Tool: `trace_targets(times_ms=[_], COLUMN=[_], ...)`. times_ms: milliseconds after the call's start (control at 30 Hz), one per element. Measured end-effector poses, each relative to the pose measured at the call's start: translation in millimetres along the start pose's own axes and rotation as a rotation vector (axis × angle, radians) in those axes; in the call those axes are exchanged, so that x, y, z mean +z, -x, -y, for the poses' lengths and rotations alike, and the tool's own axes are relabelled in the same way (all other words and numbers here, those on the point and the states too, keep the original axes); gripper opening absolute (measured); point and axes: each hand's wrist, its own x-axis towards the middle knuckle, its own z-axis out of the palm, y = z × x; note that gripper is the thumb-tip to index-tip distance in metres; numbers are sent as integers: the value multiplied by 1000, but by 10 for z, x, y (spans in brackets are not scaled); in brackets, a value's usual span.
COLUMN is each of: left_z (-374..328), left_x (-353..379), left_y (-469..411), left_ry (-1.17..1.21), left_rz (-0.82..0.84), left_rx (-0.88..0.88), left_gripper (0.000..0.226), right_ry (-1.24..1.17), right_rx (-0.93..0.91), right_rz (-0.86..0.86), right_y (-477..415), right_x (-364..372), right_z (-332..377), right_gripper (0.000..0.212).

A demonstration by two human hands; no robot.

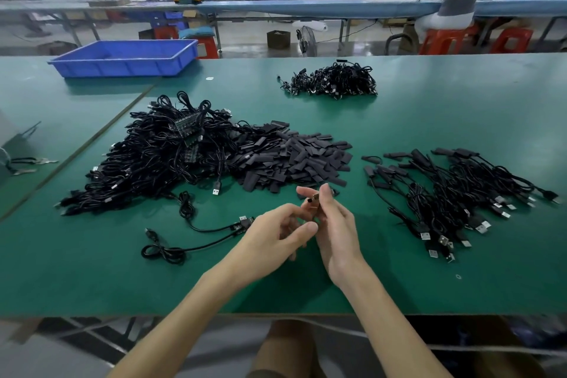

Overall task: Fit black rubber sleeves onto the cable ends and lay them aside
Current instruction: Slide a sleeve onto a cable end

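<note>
Head view: the right hand point(334, 224) pinches a cable end point(313, 200) above the bench point(92, 270). The left hand point(282, 230) curls beside it, and I cannot tell what it holds. Hold the end steady and straight for a sleeve from the sleeve pile point(294, 159) just behind. Bare bench lies toward the front edge, and the sleeved cables point(445, 193) lie to the right.

A heap of flat black rubber sleeves point(291, 159) lies spread out. Touching its left side sits a large tangle of bare black cables point(159, 156). Well to its right lie sleeved cables point(454, 190), loosely fanned. Just in front of the heap, a small cable end point(313, 200) is held up.
</note>
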Motion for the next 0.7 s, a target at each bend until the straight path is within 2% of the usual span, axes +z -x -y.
trace_targets(times_ms=[100, 200, 267, 333, 700], left_z=[-6, -6, 0, 18, 76], left_x=[52, 82, 87, 85, 319], left_y=[-64, -100, -99, -98, -66], left_ry=[-68, -9, 20, 13, 22], left_rz=[-44, -75, -82, -90, -93], left_rx=[-36, -52, -19, 0, -34], left_gripper=[21, 16, 32, 37, 36], right_ry=[-3, -23, -67, -96, -179], right_rx=[-7, -13, -14, -12, 67], right_rz=[-3, -16, -4, 23, 32], right_y=[7, 8, 7, 5, -1], right_x=[-8, -13, -29, -54, -77], right_z=[1, -10, -17, -23, -6], right_gripper=[47, 42, 41, 40, 39])
